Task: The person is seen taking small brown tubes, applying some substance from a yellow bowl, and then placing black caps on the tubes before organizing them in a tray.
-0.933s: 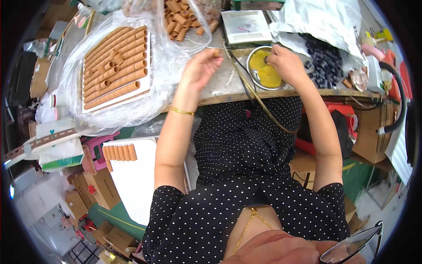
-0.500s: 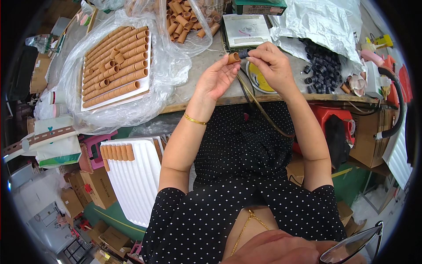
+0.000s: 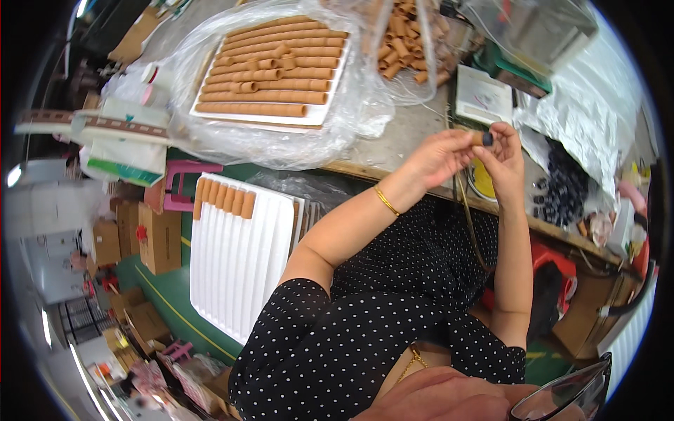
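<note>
My left hand and my right hand meet above the table edge, both pinching a short brown cardboard tube. A small dark cap sits at the tube's right end under my right fingertips. Just beyond my hands lies a yellow round dish, partly hidden by them. A pile of dark caps lies to the right on crinkled plastic. A gold bangle circles my left wrist.
A white tray of long brown tubes sits in a clear plastic bag on the table, with a bag of short tubes behind it. A ribbed white tray holding several tubes stands left of my lap. Cardboard boxes lie on the green floor.
My hands left the table and the yellow dish, came together and rose with a short tube. The view has swung left and closer, and a dark cap now sits on the tube's end.
</note>
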Available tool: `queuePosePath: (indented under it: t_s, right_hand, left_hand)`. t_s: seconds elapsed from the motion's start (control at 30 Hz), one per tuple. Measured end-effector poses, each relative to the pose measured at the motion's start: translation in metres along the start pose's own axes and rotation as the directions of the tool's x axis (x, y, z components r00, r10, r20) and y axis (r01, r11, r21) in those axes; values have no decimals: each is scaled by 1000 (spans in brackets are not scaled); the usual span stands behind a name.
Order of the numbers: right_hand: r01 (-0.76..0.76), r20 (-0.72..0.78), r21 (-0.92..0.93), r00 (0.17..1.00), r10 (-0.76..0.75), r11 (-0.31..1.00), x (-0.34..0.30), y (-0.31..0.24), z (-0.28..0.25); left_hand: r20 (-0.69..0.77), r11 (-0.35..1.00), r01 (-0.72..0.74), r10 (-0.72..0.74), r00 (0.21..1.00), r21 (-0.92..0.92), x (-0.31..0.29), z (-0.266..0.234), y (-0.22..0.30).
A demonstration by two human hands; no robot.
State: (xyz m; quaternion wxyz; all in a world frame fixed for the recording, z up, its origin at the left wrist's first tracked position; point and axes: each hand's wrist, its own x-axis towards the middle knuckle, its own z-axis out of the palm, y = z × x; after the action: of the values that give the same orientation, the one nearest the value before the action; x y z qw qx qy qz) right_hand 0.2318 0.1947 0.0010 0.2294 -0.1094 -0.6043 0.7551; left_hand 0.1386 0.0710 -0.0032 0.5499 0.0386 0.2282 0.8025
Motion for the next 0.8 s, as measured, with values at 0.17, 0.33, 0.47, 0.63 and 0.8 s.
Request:
queuePosePath:
  t_s: [0.17, 0.33, 0.47, 0.63, 0.8]
  right_hand:
    - [99, 78, -127, 993, -90, 987, 5, 1, 6]
    - [-20, 38, -179, 999, 27, 984, 6, -21, 1]
    - [-25, 24, -259, 999, 32, 966, 10, -4, 7]
    - [-38, 116, -225, 991, 65, 974, 4, -8, 19]
    - [-90, 111, -154, 988, 108, 984, 14, -21, 18]
  left_hand:
    - [-145, 621, 61, 85, 986, 782, -28, -4, 49]
    - [349, -803, 206, 454, 820, 559, -95, -56, 191]
    - [388, -844, 123, 363, 847, 522, -108, -75, 219]
    - [421, -695, -4, 431, 798, 719, -100, -64, 217]
    - [239, 272, -375, 424, 874, 886, -48, -40, 135]
